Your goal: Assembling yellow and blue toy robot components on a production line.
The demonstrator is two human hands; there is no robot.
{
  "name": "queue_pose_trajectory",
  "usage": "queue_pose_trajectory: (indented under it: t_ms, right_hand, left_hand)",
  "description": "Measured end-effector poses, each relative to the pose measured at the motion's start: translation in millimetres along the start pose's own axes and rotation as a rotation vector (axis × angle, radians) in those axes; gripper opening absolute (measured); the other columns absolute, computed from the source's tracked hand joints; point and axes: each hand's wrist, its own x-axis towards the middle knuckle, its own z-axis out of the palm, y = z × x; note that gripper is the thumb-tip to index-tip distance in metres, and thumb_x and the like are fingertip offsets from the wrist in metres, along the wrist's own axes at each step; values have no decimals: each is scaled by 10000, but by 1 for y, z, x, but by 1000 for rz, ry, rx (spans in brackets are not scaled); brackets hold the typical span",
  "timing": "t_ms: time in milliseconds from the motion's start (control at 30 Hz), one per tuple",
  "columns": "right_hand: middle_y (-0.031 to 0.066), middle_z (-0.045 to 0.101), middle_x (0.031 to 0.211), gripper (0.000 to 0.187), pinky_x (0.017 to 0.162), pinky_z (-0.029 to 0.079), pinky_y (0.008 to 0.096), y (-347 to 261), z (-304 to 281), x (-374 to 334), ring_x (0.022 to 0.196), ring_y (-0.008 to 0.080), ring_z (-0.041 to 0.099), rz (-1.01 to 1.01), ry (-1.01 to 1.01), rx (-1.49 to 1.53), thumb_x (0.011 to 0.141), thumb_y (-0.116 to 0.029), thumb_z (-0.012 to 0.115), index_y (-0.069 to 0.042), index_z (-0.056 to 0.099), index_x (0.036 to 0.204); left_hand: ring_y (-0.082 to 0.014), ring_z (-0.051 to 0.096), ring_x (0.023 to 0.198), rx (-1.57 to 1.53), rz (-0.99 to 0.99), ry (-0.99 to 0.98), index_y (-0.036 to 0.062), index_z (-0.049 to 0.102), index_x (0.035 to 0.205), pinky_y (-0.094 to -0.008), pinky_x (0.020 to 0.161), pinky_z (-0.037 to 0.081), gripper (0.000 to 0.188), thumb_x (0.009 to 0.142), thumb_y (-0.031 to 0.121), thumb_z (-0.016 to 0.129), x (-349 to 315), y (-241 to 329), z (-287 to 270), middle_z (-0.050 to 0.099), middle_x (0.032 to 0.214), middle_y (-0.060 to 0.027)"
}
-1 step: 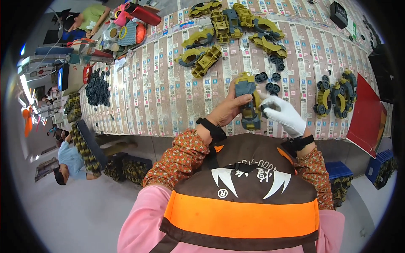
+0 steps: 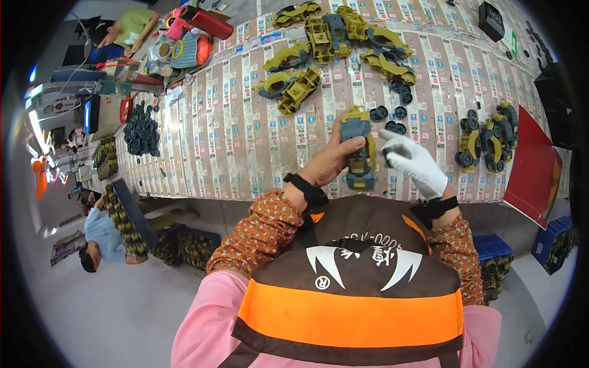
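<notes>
My bare left hand grips a grey and olive-yellow plastic toy car body, its thumb across the top, just above the table. Close by on the right is my right hand in a white glove. Its thumb and fingers pinch a small dark toy wheel, partly hidden, while the index finger points out toward the car body; a small gap separates the two. Several black wheels lie on the table just beyond my right hand. Further up stand more car bodies in a loose arc.
A heap of dark small parts sits at the table's left. Car bodies with wheels stand at right beside a red panel. A black box is at the far right. Two other people are at left, one by a tray of parts.
My right hand has drawn slightly away from the car body, and its index finger has straightened. The left hand keeps its hold with hardly any movement.
</notes>
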Motion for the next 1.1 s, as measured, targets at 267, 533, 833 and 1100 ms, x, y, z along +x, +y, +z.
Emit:
queue_pose_trajectory:
  t_ms: [267, 533, 833, 1100]
  right_hand:
    - [42, 643, 1164, 428, 841, 535, 328, 22, 0, 15, 888, 114, 653, -46, 24, 504, 1025, -249, 621, -11, 541, 1372]
    - [47, 630, 1193, 418, 879, 516, 313, 28, 10, 8, 971, 116, 635, -61, 36, 600, 1024, -233, 622, 2, 533, 1359]
    - [65, 659, 1164, 364, 869, 546, 334, 30, 15, 11, 997, 145, 665, -27, 227, 493, 1018, -213, 633, -1, 575, 1308]
    - [254, 667, 1228, 518, 955, 522, 398, 28, 41, -13, 1098, 371, 682, -221, 389, -472, 898, -87, 607, 2, 541, 1404]
  left_hand:
    - [-228, 477, 1301, 68, -5, -51, 250, 153, 1606, -414, 1070, 450, 904, 929, 383, 737, -5, -2, 15, 431, 1443, -74]
    - [-237, 412, 1381, 130, -1, -42, 236, 149, 1606, -413, 1130, 373, 902, 933, 406, 726, -7, -4, 21, 401, 1489, -82]
    - [-265, 381, 1407, 263, 55, -41, 187, 95, 1599, -422, 1165, 322, 953, 931, 434, 727, 1, -16, 20, 342, 1520, -121]
    - [-276, 382, 1378, 530, 145, -94, 184, -55, 1570, -419, 1142, 353, 1025, 946, 414, 726, 7, -29, 12, 322, 1500, -171]
